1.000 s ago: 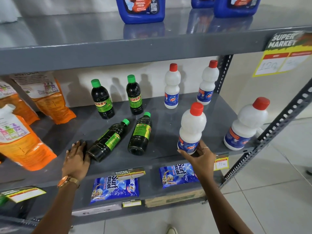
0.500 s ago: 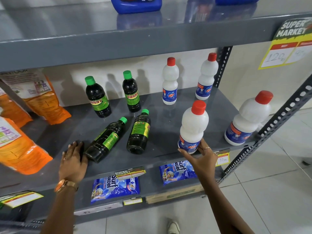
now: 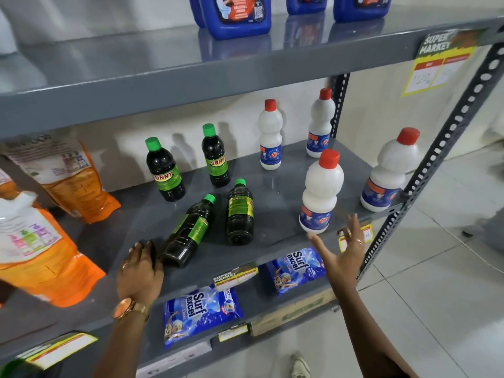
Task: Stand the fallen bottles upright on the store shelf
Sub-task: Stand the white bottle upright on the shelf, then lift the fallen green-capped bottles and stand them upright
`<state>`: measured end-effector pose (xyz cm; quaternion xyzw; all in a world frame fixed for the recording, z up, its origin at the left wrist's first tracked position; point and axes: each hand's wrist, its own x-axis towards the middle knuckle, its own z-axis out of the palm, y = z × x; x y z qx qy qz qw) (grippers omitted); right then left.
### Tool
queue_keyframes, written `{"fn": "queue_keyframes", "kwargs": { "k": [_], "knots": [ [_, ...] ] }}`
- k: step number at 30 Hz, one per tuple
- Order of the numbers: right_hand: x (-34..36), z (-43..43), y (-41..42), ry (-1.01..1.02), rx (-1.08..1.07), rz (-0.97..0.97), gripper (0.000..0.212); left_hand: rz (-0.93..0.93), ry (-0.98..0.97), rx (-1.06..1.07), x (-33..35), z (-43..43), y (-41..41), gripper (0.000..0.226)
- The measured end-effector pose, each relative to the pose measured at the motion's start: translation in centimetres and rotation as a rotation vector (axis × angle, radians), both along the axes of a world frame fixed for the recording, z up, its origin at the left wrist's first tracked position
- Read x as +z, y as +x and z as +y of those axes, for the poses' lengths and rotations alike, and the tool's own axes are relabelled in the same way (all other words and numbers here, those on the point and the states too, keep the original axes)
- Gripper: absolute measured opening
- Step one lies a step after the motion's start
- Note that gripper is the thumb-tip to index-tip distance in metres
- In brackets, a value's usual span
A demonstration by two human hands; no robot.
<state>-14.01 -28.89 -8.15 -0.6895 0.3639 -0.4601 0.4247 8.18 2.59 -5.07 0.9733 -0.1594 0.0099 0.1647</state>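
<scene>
Grey middle shelf (image 3: 272, 192) holds the bottles. Two dark bottles with green caps lie fallen near its front edge: left fallen bottle (image 3: 188, 231) lies diagonally, cap toward the back right, base at the front; right fallen bottle (image 3: 240, 214) lies just beside it on the right, cap pointing to the back, the two apart. Behind them two more dark bottles stand upright, back-left dark bottle (image 3: 163, 170) and back-right dark bottle (image 3: 215, 156). Right of the dark group, four white bottles with red caps stand upright: front white bottle (image 3: 320, 192) near the shelf's front edge, another white bottle (image 3: 390, 173) at the shelf's right end, two rear white bottles (image 3: 270, 135) toward the back wall.

Left hand (image 3: 139, 271) rests palm down on the shelf front, fingers spread loosely, fingertips just beside the base of the left fallen bottle; contact cannot be told. Gold watch (image 3: 126, 308) on that wrist. Right hand (image 3: 341, 255) is spread wide, palm up, holding nothing, just below and in front of the front white bottle, not touching it.

Orange pouches (image 3: 41, 255) sit at the shelf's left end. Blue sachets (image 3: 199, 312) lie on the shelf below. Blue jugs (image 3: 237, 15) stand on the shelf above.
</scene>
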Motion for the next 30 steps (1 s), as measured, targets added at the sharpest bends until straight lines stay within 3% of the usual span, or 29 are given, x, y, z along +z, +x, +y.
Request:
{"fn": "queue_keyframes", "kwargs": {
  "k": [2,4,8,12,15,17,20,23,25,30],
  "knots": [
    [0.2,3.5,-0.2,0.037,-0.082,-0.056,0.068,-0.020,0.072,-0.042,0.4,0.9,0.5,0.047],
    [1.0,7.0,0.7,0.053,0.033,-0.023,0.054,-0.068,0.091,-0.073,0.8,1.3,0.6,0.044],
    [4.0,8.3,7.5,0.091,0.279,0.263,0.075,-0.090,0.032,-0.082,0.8,2.1,0.1,0.052],
    [7.5,6.3,14.9,0.383,0.418,0.647,0.097,-0.063,-0.003,-0.066,0.6,2.6,0.4,0.048],
    [7.1,6.3,17.6,0.290,0.461,0.784,0.087,-0.041,-0.010,-0.065,0.7,2.6,0.5,0.053],
    [6.2,6.5,18.1,0.224,0.431,0.742,0.070,-0.042,-0.022,-0.062,0.7,2.7,0.5,0.052],
    [5.1,6.9,18.0,0.243,0.380,0.408,0.055,-0.036,-0.020,-0.051,0.8,2.5,0.4,0.053],
    [4.9,7.1,18.1,0.126,0.420,0.123,0.065,-0.026,0.001,-0.033,0.7,2.3,0.4,0.054],
    [4.9,7.1,18.6,0.078,0.503,0.067,0.076,-0.027,0.000,-0.029,0.7,2.2,0.5,0.054],
    [3.9,5.6,19.5,0.104,0.656,0.082,0.080,-0.028,-0.001,-0.014,0.5,2.2,0.8,0.052]
  ]
}}
